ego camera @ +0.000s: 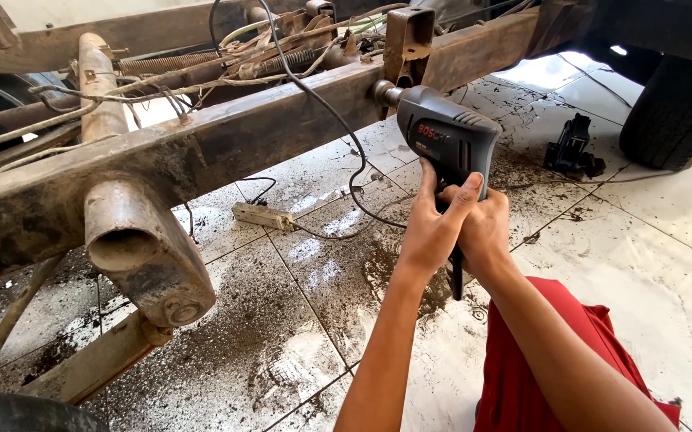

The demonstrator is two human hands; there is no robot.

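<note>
Bright daylight, glare on wet floor tiles [666,240], sharp focus, slight wide-angle edge distortion

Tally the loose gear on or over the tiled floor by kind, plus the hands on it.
Electric drill, held by the left hand and right hand: 1
Power strip on the tiles: 1
Black jack near the tyre: 1
Hands: 2
Total: 5

Matt dark plastic drill [447,136] at upper centre; rusty, rough metal frame rail [226,140] upper left; glossy, dirt-strewn floor tiles [666,264] lower right.
</note>
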